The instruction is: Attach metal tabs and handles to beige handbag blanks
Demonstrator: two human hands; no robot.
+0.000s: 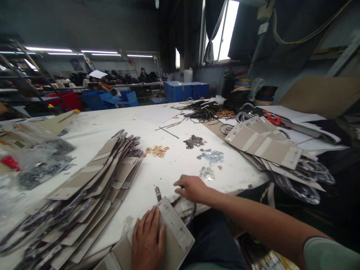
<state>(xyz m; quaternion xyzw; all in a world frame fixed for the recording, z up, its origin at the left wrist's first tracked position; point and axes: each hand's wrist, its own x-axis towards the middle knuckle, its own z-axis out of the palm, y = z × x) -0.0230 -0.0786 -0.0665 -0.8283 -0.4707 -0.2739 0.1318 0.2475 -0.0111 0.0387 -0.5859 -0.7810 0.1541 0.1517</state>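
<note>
My left hand lies flat, fingers stretched out, on a beige bag panel at the table's near edge. A short dark strap tab with a metal fitting sticks out beyond the panel's far end. Just right of this tab hovers my right hand, its thumb and fingers partly curled and apart, with nothing visible between them. Beyond it lie small piles of silvery metal plates, pale blue-grey plates and dark metal pieces. Gold-coloured fittings form another pile to their left.
Beige panels with wrapped handles are stacked on the left, and more panels on the right. Bagged metal parts lie far left. Dark thin straps are heaped at the back. Blue boxes stand beyond the white table.
</note>
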